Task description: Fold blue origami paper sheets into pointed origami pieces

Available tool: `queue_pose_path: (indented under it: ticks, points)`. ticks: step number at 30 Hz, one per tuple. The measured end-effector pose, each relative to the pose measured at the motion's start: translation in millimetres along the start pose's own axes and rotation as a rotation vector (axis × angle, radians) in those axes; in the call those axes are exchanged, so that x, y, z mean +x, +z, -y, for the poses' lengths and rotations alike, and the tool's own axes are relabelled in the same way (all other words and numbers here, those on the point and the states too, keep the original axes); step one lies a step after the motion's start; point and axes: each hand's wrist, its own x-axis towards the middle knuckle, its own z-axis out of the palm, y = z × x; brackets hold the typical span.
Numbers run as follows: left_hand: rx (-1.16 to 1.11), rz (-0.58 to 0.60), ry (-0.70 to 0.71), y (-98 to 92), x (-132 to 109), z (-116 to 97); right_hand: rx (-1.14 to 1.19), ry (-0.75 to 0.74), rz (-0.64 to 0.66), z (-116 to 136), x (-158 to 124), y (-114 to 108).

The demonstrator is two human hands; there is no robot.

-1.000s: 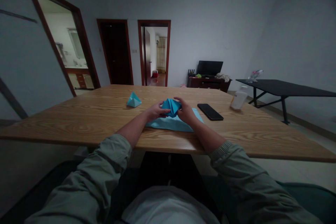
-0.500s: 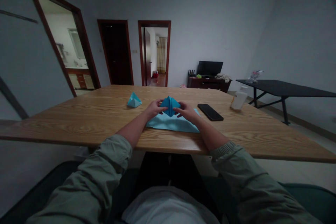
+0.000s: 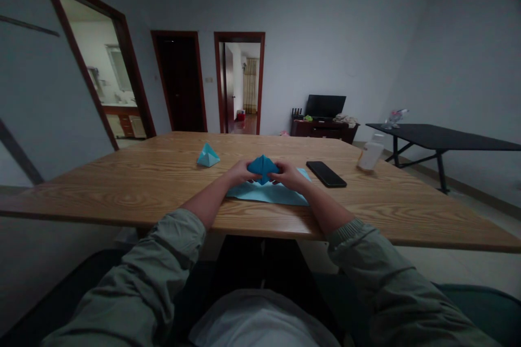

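Two sets of curled fingers clench one small folded piece of deep blue paper (image 3: 262,168). Those of the left hand (image 3: 244,172) pinch its left flank and those of the right hand (image 3: 290,175) its right flank, so the piece sits between the two hands, its pointed top showing above the fingers. Compared with the moment just before, the point stands lower and looks more compact, and the hands have drawn slightly closer around it.

Directly beneath the hands lies a flat sheet of pale blue paper (image 3: 266,194) with a jagged upper edge; whether it joins the deep blue piece is hidden by the fingers. Both wrists lead back to rolled grey-green jacket sleeves (image 3: 358,244) at the near edge of a light oak-grained wooden table (image 3: 122,191).

On that table, a small pale blue paper pyramid (image 3: 208,155) stands well left of the hands. A black smartphone (image 3: 325,174) lies face up just right of the pale sheet, and a white plastic bottle (image 3: 370,156) stands farther right. Beyond, a black-topped table (image 3: 439,136) stands to the right, and a dark wooden sideboard (image 3: 323,132) carries a black television (image 3: 325,105) against the far wall.
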Motion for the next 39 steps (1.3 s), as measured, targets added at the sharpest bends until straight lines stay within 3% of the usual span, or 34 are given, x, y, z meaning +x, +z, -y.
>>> queue_pose_path:
  ticks: [6,13,32,39]
  points:
    - [0.153,0.027,0.01,-0.7,-1.1,4.4,-0.198,-0.001,0.118,-2.5,-4.5,-3.0]
    - [0.265,0.104,0.007,-2.2,-3.9,2.1,-0.316,-0.016,0.117,3.2,-7.1,-3.4]
    - [0.469,-0.028,0.085,-3.2,-1.3,1.6,-0.435,-0.125,-0.012,6.1,-4.1,-1.1]
    - [0.416,-0.034,0.141,2.1,-6.3,-8.6,-0.445,-0.148,0.041,5.3,-7.3,-1.1]
